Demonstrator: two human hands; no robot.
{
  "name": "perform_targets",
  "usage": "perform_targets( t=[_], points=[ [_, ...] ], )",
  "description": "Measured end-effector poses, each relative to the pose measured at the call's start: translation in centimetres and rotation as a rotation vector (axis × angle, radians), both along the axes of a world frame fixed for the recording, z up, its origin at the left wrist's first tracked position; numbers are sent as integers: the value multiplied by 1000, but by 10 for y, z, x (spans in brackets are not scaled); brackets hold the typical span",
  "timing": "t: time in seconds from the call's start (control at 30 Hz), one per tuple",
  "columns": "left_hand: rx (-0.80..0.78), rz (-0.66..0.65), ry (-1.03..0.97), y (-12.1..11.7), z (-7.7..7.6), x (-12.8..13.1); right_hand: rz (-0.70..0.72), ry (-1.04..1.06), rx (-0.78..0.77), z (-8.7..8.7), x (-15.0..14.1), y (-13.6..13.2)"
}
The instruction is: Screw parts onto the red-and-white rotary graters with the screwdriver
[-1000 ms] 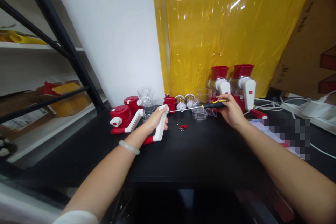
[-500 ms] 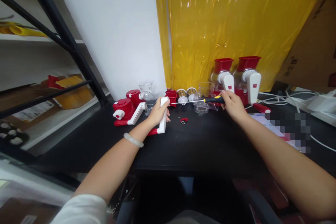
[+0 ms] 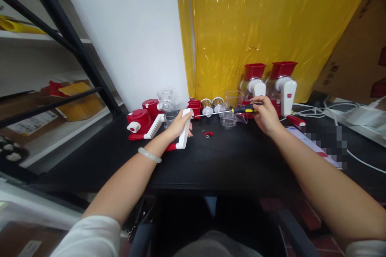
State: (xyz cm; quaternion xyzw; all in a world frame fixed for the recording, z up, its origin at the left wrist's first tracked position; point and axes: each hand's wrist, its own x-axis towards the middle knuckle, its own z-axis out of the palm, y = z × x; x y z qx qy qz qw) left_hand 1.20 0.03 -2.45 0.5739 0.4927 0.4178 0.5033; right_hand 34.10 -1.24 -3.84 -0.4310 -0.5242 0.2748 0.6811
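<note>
My left hand is closed around the upper end of a white crank handle with a red grip, held upright over the table. In my right hand is a screwdriver with a black and yellow handle; its fingers are partly spread at the handle's end. The thin shaft points left, and its tip meets the top of the crank handle near my left fingers. Whether it sits in a screw is too small to tell. A small red plastic piece lies below the shaft, with small screws beside it.
Red grinder bodies stand at the left. Grater drums and clear plastic parts sit behind the shaft. Two assembled graters stand at the back right, near white cables and a flat screen device.
My right fingers have loosened and shifted on the screwdriver handle, which looks turned. Its handle end is slightly higher. My left hand still grips the crank handle. The whole view has shifted a little.
</note>
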Motion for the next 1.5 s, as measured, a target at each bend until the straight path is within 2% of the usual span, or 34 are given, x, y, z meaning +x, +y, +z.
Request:
perform_targets(
  t=[0.07, 0.13, 0.27, 0.37, 0.53, 0.7, 0.8, 0.93, 1.0, 1.23, 1.37, 1.5],
  points=[
    [9, -7, -4, 0, -2, 0, 43, 89, 21, -1, -2, 2],
    [42, -1, -3, 0, -4, 0, 56, 82, 5, -4, -2, 3],
    [201, 31, 63, 2, -9, -4, -60, -147, -99, -9, 5, 2],
    [214, 41, 73, 4, -11, -6, -117, -262, -139, -11, 8, 3],
    [115, 43, 16, 8, -10, -5, -15, -53, -59, -11, 2, 7],
    [106, 32, 23, 6, -9, -3, 65, 74, -66, -6, -4, 7],
    [142, 34, 29, 4, -9, -2, 21, 38, -80, -6, -3, 6],
    [216, 44, 65, 2, -11, -4, -96, -174, -141, -11, 4, 4],
    [219, 47, 88, 2, -12, -5, -111, -229, -160, -13, 6, 5],
    [148, 28, 77, 6, -10, -3, -4, 84, -80, -14, 0, 13],
    [145, 17, 66, 7, -12, -3, 84, 82, -73, -12, 1, 12],
    [172, 23, 96, 6, -13, -4, 72, -1, -164, -9, 3, 7]
  ],
)
